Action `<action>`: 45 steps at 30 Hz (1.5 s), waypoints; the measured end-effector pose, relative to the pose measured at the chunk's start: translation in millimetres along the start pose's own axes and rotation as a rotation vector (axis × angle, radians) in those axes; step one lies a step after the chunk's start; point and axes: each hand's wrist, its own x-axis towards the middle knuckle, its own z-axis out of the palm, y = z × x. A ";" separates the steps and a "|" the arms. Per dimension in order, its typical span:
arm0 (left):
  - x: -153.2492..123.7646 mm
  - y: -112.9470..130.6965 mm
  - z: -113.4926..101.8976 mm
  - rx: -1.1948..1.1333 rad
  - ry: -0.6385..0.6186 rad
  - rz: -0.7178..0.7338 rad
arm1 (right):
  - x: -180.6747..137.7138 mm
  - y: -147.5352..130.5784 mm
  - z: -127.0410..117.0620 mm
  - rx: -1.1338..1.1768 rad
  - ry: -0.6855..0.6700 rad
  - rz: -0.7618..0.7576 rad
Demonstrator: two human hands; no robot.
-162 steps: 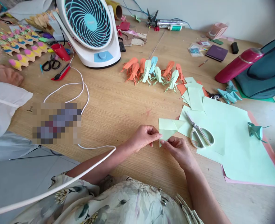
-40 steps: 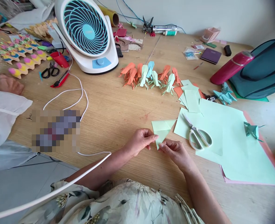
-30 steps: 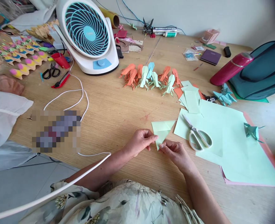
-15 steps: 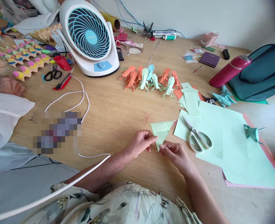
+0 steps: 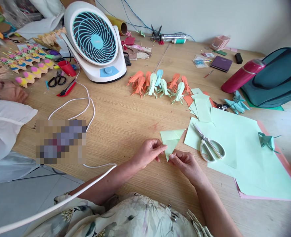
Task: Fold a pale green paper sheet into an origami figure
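Note:
Between my hands, above the wooden table, is a piece of pale green paper [image 5: 172,143] folded into a kite-like shape narrowing toward me. My left hand [image 5: 151,152] pinches its left edge between thumb and fingers. At the lower tip, my right hand [image 5: 186,164] has thumb and fingers closed on the paper. Just right of it, a pair of scissors [image 5: 211,146] with white handles lies on large pale green sheets [image 5: 256,158]. Smaller cut green sheets [image 5: 202,107] are piled beyond. Several folded paper figures [image 5: 153,82] in orange, green and blue stand farther back.
A white fan [image 5: 122,65] stands at the back left, its white cord [image 5: 93,108] looping over the table. Black scissors [image 5: 57,79] and a red cutter [image 5: 67,88] lie left. A red bottle [image 5: 244,75] leans by a teal bag [image 5: 273,79]. Another person's sleeve [image 5: 9,121] rests at left.
The view has shifted very slightly. Both hands keep their hold on the folded paper in nearly the same place. The other person's hand at left has moved a little.

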 end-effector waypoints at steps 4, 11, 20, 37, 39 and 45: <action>-0.8 -1.9 1.1 0.037 0.009 0.038 | 0.4 -3.5 1.9 0.039 0.004 0.015; -5.1 -3.6 7.8 0.048 0.027 0.068 | -0.2 7.0 4.9 0.066 0.017 0.020; -3.1 -7.7 4.2 0.055 -0.090 0.002 | 1.3 9.9 4.9 0.134 -0.006 -0.059; -3.5 3.3 3.8 -0.008 -0.040 0.002 | 1.5 0.8 4.5 0.117 -0.028 -0.032; -4.0 2.0 4.8 0.019 -0.049 0.004 | 2.4 0.7 6.0 0.137 0.017 -0.024; -3.8 0.1 3.7 0.057 -0.046 0.044 | 2.2 14.9 7.8 0.155 0.082 0.031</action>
